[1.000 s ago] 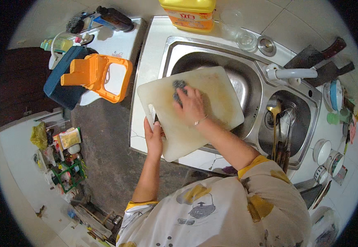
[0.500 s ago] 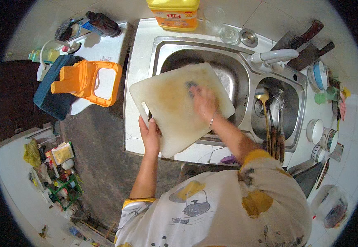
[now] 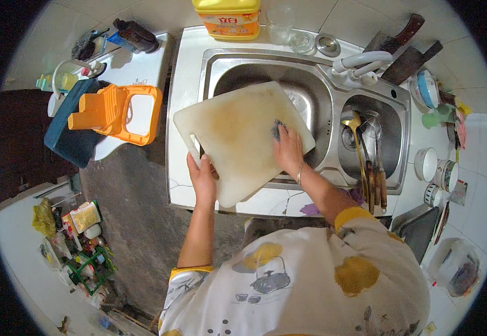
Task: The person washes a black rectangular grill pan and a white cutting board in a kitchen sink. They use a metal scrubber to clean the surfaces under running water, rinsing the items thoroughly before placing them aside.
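Note:
A white plastic cutting board (image 3: 229,137), stained yellow-brown toward its middle, is held tilted over the large sink basin (image 3: 310,101) and the counter's front edge. My left hand (image 3: 203,182) grips its left edge beside the handle slot, thumb on top and the other fingers mostly hidden. Near the board's right side, my right hand (image 3: 289,150) presses a dark grey scouring pad (image 3: 277,129), likely steel wool, against the surface. The fingers are bent over the pad and cover part of it.
In the smaller basin lie a golden ladle (image 3: 355,124) and several long-handled utensils. The faucet (image 3: 366,59) reaches over the sink's back. Behind stand a yellow jug (image 3: 229,19), glass jars and two cleavers (image 3: 408,67). Bowls (image 3: 426,163) line the right; an orange plastic stool (image 3: 121,112) sits left.
My right hand and the scouring pad have slid right and slightly down across the board. The left hand keeps its grip, and the board has shifted only slightly.

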A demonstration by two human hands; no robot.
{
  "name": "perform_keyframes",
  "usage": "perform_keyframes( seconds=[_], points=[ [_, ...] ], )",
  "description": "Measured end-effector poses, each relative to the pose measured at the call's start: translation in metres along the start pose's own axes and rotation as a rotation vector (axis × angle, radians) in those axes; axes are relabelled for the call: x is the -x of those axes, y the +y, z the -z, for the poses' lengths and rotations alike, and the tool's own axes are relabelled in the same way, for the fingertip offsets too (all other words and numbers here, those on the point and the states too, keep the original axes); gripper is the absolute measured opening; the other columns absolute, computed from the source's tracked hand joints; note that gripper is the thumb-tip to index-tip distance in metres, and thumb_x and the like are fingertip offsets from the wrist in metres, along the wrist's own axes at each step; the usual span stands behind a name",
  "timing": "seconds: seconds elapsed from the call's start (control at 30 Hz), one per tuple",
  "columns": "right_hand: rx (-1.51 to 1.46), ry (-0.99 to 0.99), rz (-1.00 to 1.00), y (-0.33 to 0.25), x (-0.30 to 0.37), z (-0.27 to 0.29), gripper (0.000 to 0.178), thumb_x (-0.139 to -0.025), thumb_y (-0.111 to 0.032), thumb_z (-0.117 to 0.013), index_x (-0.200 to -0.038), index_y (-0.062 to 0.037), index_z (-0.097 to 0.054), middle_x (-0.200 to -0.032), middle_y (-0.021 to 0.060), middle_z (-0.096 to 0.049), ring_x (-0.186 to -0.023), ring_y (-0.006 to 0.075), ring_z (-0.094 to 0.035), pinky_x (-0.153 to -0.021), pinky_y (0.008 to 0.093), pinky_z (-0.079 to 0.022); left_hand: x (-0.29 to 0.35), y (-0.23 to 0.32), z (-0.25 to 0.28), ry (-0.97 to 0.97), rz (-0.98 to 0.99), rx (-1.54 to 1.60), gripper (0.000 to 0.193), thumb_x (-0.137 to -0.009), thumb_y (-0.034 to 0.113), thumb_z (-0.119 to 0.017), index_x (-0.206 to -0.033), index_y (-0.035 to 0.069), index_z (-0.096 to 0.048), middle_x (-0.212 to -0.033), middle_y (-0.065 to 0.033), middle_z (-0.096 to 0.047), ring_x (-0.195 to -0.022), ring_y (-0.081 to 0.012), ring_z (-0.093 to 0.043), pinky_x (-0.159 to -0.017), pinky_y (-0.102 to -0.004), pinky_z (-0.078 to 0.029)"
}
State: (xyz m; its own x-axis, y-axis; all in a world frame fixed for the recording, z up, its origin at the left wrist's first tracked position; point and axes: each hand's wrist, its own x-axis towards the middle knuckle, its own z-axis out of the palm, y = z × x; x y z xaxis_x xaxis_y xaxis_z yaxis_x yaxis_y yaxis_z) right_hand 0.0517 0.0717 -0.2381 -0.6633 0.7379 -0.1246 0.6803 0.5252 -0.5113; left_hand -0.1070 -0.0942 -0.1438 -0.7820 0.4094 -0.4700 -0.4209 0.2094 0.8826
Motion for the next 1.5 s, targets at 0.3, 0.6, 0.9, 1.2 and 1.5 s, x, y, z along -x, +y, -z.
perform_keyframes(
  seconds=[0.3,0.6,0.9,1.2,1.5],
  points=[
    [0.185,-0.099,-0.264,0.030,-0.118,-0.016,0.035,-0.084,-0.024,-0.048,-0.112,-0.0072,-0.060,-0.118,0.0156,-0.054,-0.108,0.0334,-0.050,-0.095,0.0417,-0.037,-0.004,-0.007,0.003,-0.029,-0.051,0.033,0.035,-0.094,0.016,-0.044,-0.127,0.008,-0.035,-0.082,0.0006,-0.050,-0.064,-0.0046,-0.043,-0.054,-0.0211,-0.036],
    [-0.043,0.128,0.047,-0.106,0.033,0.009,0.025,-0.081,-0.019,-0.052,-0.098,-0.0028,-0.061,-0.098,0.0200,-0.058,-0.092,0.0353,-0.056,-0.081,0.0444,-0.043,-0.017,-0.010,0.004,-0.068,-0.032,0.015,0.023,-0.092,0.021,-0.046,-0.113,0.011,-0.043,-0.081,-0.0010,-0.053,-0.058,-0.0076,-0.047,-0.050,-0.0227,-0.037],
    [-0.152,-0.026,-0.529,0.068,-0.032,-0.022,0.047,-0.076,-0.019,-0.058,-0.115,0.0063,-0.050,-0.115,0.0276,-0.049,-0.106,0.0402,-0.049,-0.090,0.0436,-0.040,-0.018,-0.009,0.008,-0.081,-0.028,0.055,0.026,-0.094,0.019,-0.043,-0.118,0.009,-0.042,-0.080,-0.0010,-0.055,-0.061,-0.0076,-0.050,-0.051,-0.0231,-0.038],
    [-0.102,0.029,-0.144,-0.003,0.029,-0.028,0.051,-0.074,-0.007,-0.050,-0.122,0.0068,-0.041,-0.120,0.0296,-0.042,-0.115,0.0429,-0.039,-0.099,0.0476,-0.032,-0.019,-0.012,0.011,-0.052,-0.052,0.024,0.025,-0.093,0.018,-0.045,-0.115,0.007,-0.043,-0.074,-0.0013,-0.052,-0.055,-0.0077,-0.044,-0.047,-0.0237,-0.036],
    [-0.384,0.154,0.258,-0.119,-0.054,-0.030,0.029,-0.070,-0.002,-0.056,-0.098,-0.0001,-0.061,-0.103,0.0199,-0.060,-0.099,0.0348,-0.056,-0.086,0.0418,-0.045,-0.014,0.001,0.006,-0.045,-0.010,0.011,0.043,-0.096,0.019,-0.038,-0.137,0.013,-0.025,-0.086,-0.0009,-0.052,-0.059,-0.0055,-0.044,-0.049,-0.0210,-0.037]
  ],
)
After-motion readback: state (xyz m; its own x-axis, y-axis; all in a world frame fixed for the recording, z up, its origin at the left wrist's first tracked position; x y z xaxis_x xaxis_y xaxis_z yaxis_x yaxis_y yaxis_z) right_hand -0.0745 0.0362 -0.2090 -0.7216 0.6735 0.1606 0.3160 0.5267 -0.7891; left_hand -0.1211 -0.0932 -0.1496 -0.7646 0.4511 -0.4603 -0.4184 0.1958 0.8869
